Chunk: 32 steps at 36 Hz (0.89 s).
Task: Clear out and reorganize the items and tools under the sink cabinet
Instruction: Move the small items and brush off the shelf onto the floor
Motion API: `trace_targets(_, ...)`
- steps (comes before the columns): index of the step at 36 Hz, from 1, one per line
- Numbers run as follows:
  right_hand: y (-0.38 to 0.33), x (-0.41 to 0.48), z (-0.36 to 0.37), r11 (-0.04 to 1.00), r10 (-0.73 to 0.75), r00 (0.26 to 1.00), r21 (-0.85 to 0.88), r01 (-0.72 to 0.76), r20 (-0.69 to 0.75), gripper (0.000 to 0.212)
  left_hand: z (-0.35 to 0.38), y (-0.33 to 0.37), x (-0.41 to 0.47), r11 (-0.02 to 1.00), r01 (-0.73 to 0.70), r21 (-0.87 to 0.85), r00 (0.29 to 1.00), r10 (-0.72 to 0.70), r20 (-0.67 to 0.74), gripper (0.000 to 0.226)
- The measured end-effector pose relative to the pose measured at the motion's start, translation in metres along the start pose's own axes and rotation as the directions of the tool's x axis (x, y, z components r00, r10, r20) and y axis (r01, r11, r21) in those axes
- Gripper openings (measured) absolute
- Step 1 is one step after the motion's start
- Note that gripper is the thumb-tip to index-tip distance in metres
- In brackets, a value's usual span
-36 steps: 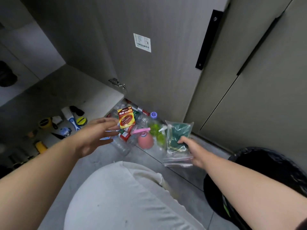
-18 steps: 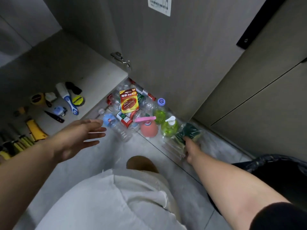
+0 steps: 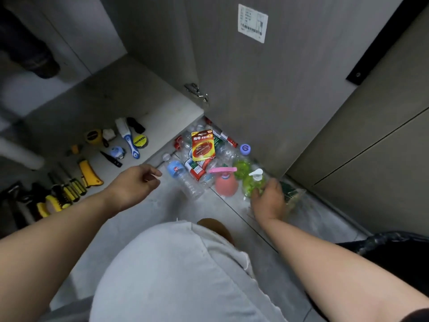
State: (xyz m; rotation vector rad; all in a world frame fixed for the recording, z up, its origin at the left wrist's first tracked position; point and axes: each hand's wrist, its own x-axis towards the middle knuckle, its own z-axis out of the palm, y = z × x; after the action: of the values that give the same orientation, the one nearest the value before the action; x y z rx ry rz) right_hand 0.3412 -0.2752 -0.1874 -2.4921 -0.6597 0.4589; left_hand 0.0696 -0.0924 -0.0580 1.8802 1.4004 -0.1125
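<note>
My right hand (image 3: 269, 202) hovers low over the floor with fingers spread and blurred, holding nothing. It is between a green pump bottle (image 3: 251, 183) and a clear plastic bag with a green sponge (image 3: 294, 193) that lies on the floor beside the open cabinet door (image 3: 255, 89). My left hand (image 3: 137, 182) hangs loosely curled and empty near a clear water bottle (image 3: 185, 180). A pile on the floor holds crushed bottles, a red-and-yellow battery pack (image 3: 203, 145), a pink pump bottle (image 3: 226, 185) and a green bottle with a purple cap (image 3: 242, 162).
On the cabinet floor (image 3: 144, 101) lie a tape measure (image 3: 92, 135), a blue-white brush (image 3: 128, 141), a yellow-handled cutter (image 3: 87, 173) and several yellow-black screwdrivers (image 3: 69, 189). A dark pipe (image 3: 27, 47) hangs at the back left. A black bin (image 3: 394, 249) stands at right. My knee (image 3: 174, 275) fills the foreground.
My right hand lowered the sponge bag to the floor, let go of it and shifted left toward the green pump bottle. My left hand drifted back from the pile, fingers curling.
</note>
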Motion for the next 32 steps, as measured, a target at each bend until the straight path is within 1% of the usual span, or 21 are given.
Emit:
trace_targets(2, -0.024, -0.004, -0.005, 0.974, -0.214, 0.973, 0.097, 0.206, 0.082, 0.01, -0.008, 0.004, -0.01, 0.996, -0.036, 0.081, 0.999, 0.038, -0.023, 0.009)
trace_targets(4, -0.053, -0.008, -0.01, 0.917, -0.392, 0.904, 0.153, 0.369, 0.17, 0.004, -0.019, 0.007, -0.023, 0.985, -0.054, 0.162, 0.998, 0.06, -0.032, 0.012)
trace_targets(7, -0.101, -0.011, -0.015, 0.823, -0.567, 0.761, 0.213, 0.526, 0.315, 0.004, -0.037, 0.008, -0.044, 0.958, -0.053, 0.281, 0.996, 0.07, -0.05, 0.016)
trace_targets(9, -0.135, -0.013, -0.016, 0.748, -0.656, 0.637, 0.241, 0.618, 0.405, 0.005, -0.051, 0.004, -0.058, 0.931, -0.037, 0.362, 0.995, 0.069, -0.075, 0.022)
trace_targets(11, -0.168, -0.014, -0.015, 0.663, -0.705, 0.496, 0.222, 0.715, 0.507, 0.006, -0.065, -0.003, -0.071, 0.915, -0.004, 0.404, 0.994, 0.046, -0.095, 0.026)
trace_targets(13, -0.2, -0.016, -0.011, 0.582, -0.704, 0.38, 0.182, 0.792, 0.6, 0.014, -0.079, -0.015, -0.084, 0.906, 0.041, 0.421, 0.993, 0.01, -0.118, 0.028)
trace_targets(15, -0.23, -0.02, -0.005, 0.512, -0.673, 0.288, 0.147, 0.846, 0.681, 0.02, -0.092, -0.032, -0.094, 0.899, 0.088, 0.429, 0.989, -0.027, -0.146, 0.029)
trace_targets(17, -0.259, -0.026, 0.006, 0.428, -0.638, 0.219, 0.103, 0.898, 0.738, 0.026, -0.103, -0.056, -0.1, 0.901, 0.148, 0.408, 0.982, -0.085, -0.168, 0.029)
trace_targets(22, -0.302, -0.03, 0.037, 0.302, -0.522, 0.168, -0.003, 0.953, 0.836, 0.027, -0.112, -0.117, -0.095, 0.911, 0.258, 0.323, 0.964, -0.222, -0.144, 0.034)
trace_targets(25, -0.324, -0.031, 0.061, 0.227, -0.462, 0.129, -0.024, 0.974, 0.878, 0.027, -0.105, -0.156, -0.088, 0.913, 0.322, 0.249, 0.946, -0.302, -0.117, 0.04)
trace_targets(27, -0.335, -0.034, 0.078, 0.199, -0.419, 0.104, -0.021, 0.98, 0.902, 0.025, -0.097, -0.18, -0.083, 0.909, 0.378, 0.173, 0.925, -0.362, -0.118, 0.045)
trace_targets(29, -0.343, -0.038, 0.097, 0.186, -0.398, 0.08, -0.005, 0.983, 0.914, 0.02, -0.089, -0.202, -0.078, 0.905, 0.422, 0.062, 0.902, -0.411, -0.133, 0.049)
trace_targets(31, -0.348, -0.039, 0.113, 0.19, -0.402, 0.072, 0.006, 0.982, 0.913, 0.019, -0.083, -0.22, -0.069, 0.896, 0.442, -0.033, 0.882, -0.442, -0.167, 0.053)
trace_targets(32, -0.35, -0.037, 0.12, 0.196, -0.407, 0.081, 0.001, 0.981, 0.91, 0.019, -0.081, -0.227, -0.063, 0.893, 0.445, -0.066, 0.874, -0.449, -0.187, 0.054)
